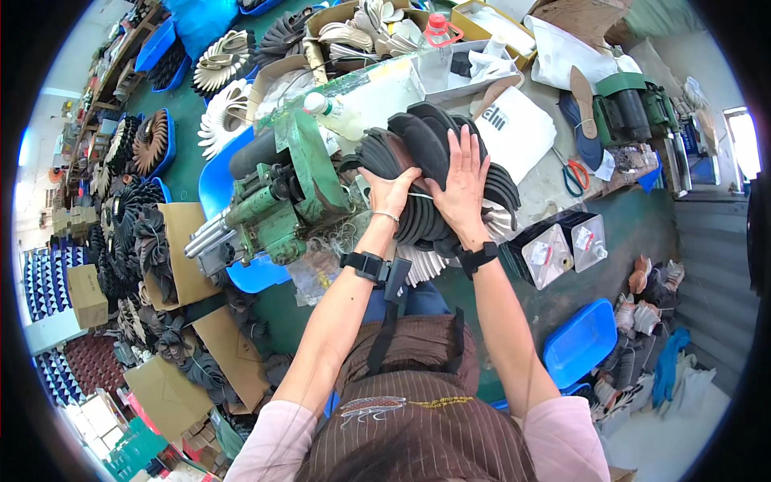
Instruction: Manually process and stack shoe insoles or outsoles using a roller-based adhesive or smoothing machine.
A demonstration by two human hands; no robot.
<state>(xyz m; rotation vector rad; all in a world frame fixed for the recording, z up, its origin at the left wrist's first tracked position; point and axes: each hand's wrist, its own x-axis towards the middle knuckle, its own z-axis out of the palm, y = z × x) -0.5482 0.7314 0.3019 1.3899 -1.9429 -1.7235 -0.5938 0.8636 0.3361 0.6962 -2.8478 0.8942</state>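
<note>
A thick bundle of black shoe soles, fanned out, rests at the near edge of the work table in front of me. On its left side, my left hand is closed around part of the bundle, thumb across the top; its other fingers are mostly hidden among the soles. My right hand lies flat on the upper right of the bundle, fingers stretched out and pointing away from me. Pale soles show below the black ones, near my lap.
Left of the bundle stands a green machine; another green machine is at far right. Orange-handled scissors, a white bag and a red-capped bottle lie or stand on the table. Two metal cans and a blue tub are right.
</note>
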